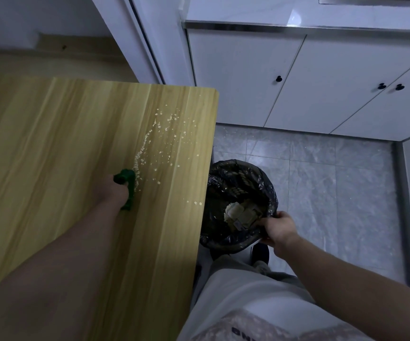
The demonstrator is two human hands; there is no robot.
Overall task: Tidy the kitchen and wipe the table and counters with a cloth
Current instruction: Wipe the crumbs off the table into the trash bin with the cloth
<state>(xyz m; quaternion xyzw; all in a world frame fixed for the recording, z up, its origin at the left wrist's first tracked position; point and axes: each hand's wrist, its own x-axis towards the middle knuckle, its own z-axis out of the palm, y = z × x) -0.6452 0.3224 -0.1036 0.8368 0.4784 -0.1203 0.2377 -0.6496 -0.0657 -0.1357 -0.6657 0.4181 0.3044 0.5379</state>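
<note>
My left hand (114,190) rests on the wooden table (51,148) and grips a bunched green cloth (128,187). Pale crumbs (159,139) lie scattered on the table, in a line beside the cloth and spreading toward the right edge. My right hand (279,228) grips the rim of a bin lined with a black bag (238,193), held just below the table's right edge. Paper scraps and other rubbish lie inside the bin.
White cabinet doors (297,82) with black knobs stand beyond the bin, under a pale counter (297,13). Grey tiled floor (334,180) stretches right of the table. My legs and a dark shoe (260,252) are below the bin.
</note>
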